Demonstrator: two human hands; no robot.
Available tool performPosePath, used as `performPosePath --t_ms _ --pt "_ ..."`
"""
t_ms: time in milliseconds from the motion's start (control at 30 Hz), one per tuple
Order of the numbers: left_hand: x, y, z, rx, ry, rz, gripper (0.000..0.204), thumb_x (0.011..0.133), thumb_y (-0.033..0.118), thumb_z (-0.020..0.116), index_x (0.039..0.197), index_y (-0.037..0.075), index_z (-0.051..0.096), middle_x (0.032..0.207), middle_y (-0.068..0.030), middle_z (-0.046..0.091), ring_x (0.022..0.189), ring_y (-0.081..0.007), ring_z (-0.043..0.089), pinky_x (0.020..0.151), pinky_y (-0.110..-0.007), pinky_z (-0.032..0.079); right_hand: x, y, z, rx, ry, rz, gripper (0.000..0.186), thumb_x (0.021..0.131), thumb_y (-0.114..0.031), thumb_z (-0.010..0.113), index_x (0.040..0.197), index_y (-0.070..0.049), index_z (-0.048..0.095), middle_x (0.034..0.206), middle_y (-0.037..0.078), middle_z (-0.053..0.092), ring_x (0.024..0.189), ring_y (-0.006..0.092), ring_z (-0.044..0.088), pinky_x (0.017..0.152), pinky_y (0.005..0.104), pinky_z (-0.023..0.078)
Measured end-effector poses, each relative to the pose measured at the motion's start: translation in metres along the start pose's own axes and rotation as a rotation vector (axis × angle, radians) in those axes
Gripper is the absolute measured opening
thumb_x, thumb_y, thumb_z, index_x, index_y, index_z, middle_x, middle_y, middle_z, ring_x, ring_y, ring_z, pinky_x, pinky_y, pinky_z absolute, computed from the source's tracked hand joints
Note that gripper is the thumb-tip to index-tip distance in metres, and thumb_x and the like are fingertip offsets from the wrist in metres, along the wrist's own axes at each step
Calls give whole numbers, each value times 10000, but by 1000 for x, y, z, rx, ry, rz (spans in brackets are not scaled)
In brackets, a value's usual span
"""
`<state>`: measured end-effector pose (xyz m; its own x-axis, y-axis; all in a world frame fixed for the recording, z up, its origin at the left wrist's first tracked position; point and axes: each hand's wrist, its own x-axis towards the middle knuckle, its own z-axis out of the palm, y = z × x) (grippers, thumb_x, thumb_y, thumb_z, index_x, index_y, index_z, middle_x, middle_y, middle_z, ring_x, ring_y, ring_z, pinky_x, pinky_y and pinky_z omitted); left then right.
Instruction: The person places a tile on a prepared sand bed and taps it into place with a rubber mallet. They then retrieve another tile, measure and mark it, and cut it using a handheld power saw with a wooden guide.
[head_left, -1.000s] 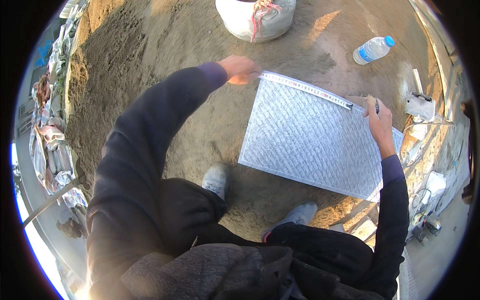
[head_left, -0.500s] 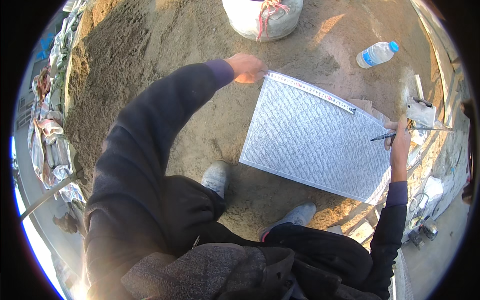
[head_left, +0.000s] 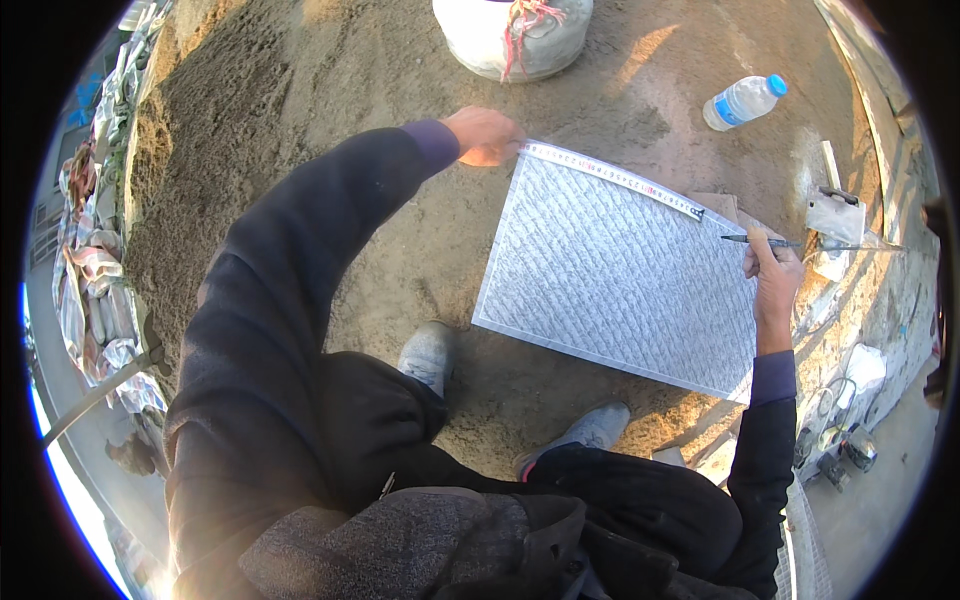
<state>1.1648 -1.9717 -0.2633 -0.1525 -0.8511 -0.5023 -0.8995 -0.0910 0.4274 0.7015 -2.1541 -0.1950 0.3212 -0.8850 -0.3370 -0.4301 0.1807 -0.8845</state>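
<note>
A pale grey textured tile [head_left: 600, 280] lies on the sandy ground, with a measuring tape [head_left: 615, 180] stretched along its far edge. My left hand [head_left: 485, 135] is closed at the tape's left end, at the tile's upper left corner; its fingertips are partly hidden. My right hand [head_left: 770, 260] grips a dark pen [head_left: 740, 238] over the tile's right side, the pen pointing left, just below and right of the tape's metal end. A brown piece of board or tile [head_left: 712, 199] shows behind the far edge.
A white container [head_left: 510, 45] with red strands stands beyond the tile, a plastic bottle [head_left: 744, 104] lies at upper right, and a pale tool [head_left: 832, 218] sits right. My shoes [head_left: 425, 355] are below. Bundled sheeting [head_left: 105, 290] lines the left, beside a pole [head_left: 95, 405].
My right hand shifted right and down from near the tape's end, then slightly back left and up; the pen has turned from upright to nearly level. My left hand stays at the tape's left end.
</note>
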Motion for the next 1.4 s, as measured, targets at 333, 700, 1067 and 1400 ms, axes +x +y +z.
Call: performPosePath --t_ms 333,700,1067,1400 --pt "-1 1 2 33 53 44 279 1020 299 493 982 89 673 892 -198 700 872 -429 679 762 -538 510 1 6 11 7 74 29 310 952 -256 767 1050 34 721 879 121 749 654 130 669 569 252 467" --pt "0 -1 0 5 32 53 291 1023 301 497 974 65 660 894 -208 692 880 -437 669 755 -544 497 4 14 16 26 106 -3 281 965 -239 741 1017 35 707 813 87 696 651 144 670 574 264 490" --pt "0 -5 2 8 35 90 235 1009 267 510 1069 93 655 877 -198 681 843 -424 670 717 -519 499 4 16 31 49 106 3 270 956 -243 734 985 25 734 801 60 701 652 130 675 587 255 486" --pt "-1 5 -4 15 1 12 277 1027 260 476 1061 70 675 945 -221 683 921 -445 649 785 -526 496 12 23 43 -148 99 -51 334 939 -279 719 1089 16 758 676 43 702 642 90 643 620 275 495"
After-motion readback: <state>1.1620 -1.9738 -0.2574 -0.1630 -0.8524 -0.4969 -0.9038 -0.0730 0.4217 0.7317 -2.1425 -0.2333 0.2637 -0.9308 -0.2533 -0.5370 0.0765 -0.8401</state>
